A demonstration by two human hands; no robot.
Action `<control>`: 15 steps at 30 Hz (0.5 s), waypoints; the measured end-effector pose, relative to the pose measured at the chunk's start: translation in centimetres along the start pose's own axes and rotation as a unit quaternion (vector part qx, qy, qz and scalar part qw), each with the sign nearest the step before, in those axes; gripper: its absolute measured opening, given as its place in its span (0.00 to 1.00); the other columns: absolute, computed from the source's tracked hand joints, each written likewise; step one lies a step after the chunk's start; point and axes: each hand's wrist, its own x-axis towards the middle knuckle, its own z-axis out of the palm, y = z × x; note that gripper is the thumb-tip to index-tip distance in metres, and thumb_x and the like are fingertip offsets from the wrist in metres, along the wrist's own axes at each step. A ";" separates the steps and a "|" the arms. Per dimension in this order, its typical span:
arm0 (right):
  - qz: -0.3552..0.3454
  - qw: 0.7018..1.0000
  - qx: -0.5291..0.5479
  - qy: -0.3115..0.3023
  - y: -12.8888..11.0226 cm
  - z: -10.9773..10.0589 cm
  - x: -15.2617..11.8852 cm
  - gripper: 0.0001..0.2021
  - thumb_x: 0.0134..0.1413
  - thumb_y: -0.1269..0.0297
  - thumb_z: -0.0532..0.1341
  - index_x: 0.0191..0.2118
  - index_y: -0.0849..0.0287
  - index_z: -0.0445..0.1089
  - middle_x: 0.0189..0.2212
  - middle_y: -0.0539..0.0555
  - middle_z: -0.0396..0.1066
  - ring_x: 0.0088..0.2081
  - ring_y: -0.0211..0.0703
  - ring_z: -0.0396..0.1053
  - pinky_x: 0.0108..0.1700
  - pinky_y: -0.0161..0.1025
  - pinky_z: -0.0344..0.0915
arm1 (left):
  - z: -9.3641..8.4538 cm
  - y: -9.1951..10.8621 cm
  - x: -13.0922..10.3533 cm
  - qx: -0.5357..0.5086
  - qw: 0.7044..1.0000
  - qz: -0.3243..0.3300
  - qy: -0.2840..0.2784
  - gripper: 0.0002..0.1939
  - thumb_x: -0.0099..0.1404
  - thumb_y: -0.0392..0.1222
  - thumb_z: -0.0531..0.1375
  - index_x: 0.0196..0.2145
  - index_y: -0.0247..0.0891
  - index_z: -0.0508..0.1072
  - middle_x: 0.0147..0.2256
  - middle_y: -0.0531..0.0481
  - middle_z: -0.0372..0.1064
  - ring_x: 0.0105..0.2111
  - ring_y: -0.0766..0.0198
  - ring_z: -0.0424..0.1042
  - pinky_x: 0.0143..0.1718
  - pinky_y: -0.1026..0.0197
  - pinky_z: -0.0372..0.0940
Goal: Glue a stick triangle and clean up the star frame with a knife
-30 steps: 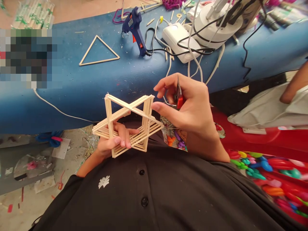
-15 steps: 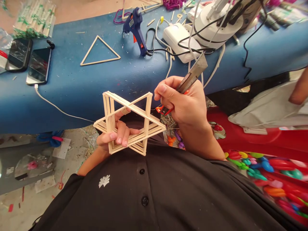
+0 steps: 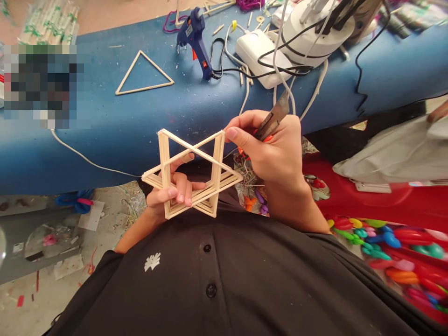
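Note:
My left hand (image 3: 180,189) grips a star-shaped frame (image 3: 216,161) built of stacked thin wooden sticks, its fingers curled around the lower left side. The star hangs in front of my chest, off the table. In my right hand (image 3: 276,151) is a cutter knife (image 3: 275,120) with a wide metal blade and red-orange parts, the blade slanting up and away. The thumb and index fingertips of that hand meet the star's upper right corner. A single triangle of sticks (image 3: 145,87) lies on the blue table beyond.
A blue glue gun (image 3: 196,42) lies on the blue table (image 3: 105,126), near a white power adapter (image 3: 262,56) with tangled cables. Packed sticks (image 3: 51,21) lie at the back left. Colourful balloons (image 3: 402,252) fill the lower right, beside a red surface (image 3: 367,191).
The star has shifted a little right and tilted so its upper right corner meets my right fingertips. The knife, still in my right hand, has dipped slightly.

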 end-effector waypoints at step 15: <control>-0.093 0.987 -0.124 -0.038 -0.7 -5.6 -3.5 0.14 0.54 0.64 0.78 0.47 0.45 0.86 0.49 0.56 0.83 0.26 0.37 0.67 0.26 0.41 0.65 | 1.7 0.4 3.0 -0.033 0.993 0.109 0.039 0.23 0.65 0.61 0.74 0.49 0.44 0.80 0.20 0.63 0.58 0.22 0.65 0.70 0.34 0.58 0.72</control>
